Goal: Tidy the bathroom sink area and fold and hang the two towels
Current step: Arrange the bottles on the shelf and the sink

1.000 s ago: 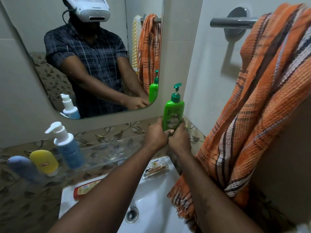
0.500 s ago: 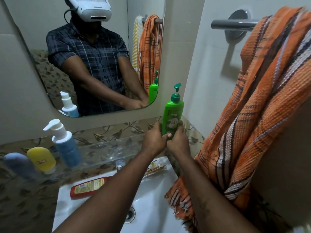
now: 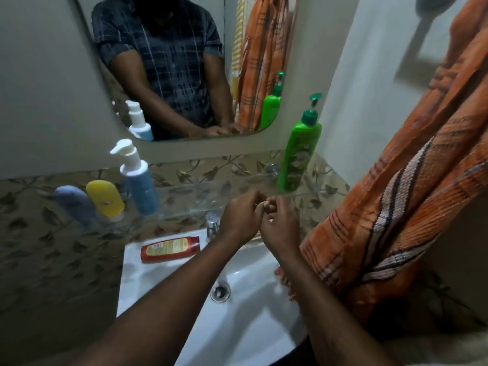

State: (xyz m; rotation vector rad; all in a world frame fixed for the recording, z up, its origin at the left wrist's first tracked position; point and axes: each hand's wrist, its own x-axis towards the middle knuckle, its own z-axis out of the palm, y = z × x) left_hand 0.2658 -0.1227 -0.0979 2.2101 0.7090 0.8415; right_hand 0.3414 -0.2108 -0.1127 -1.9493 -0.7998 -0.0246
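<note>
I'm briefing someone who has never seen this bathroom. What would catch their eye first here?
Likely the big orange striped towel hanging down the right side, its lower end drooping over the white sink. Next, the bright green pump bottle upright on the glass shelf by the mirror's corner. In the middle, the left hand and right hand meet above the basin, holding nothing visible.

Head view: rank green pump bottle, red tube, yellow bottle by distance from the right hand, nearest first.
From the right hand:
1. Green pump bottle, just behind it, on the glass shelf.
2. Red tube, to its left, lying on the sink rim.
3. Yellow bottle, far left on the shelf.
</note>
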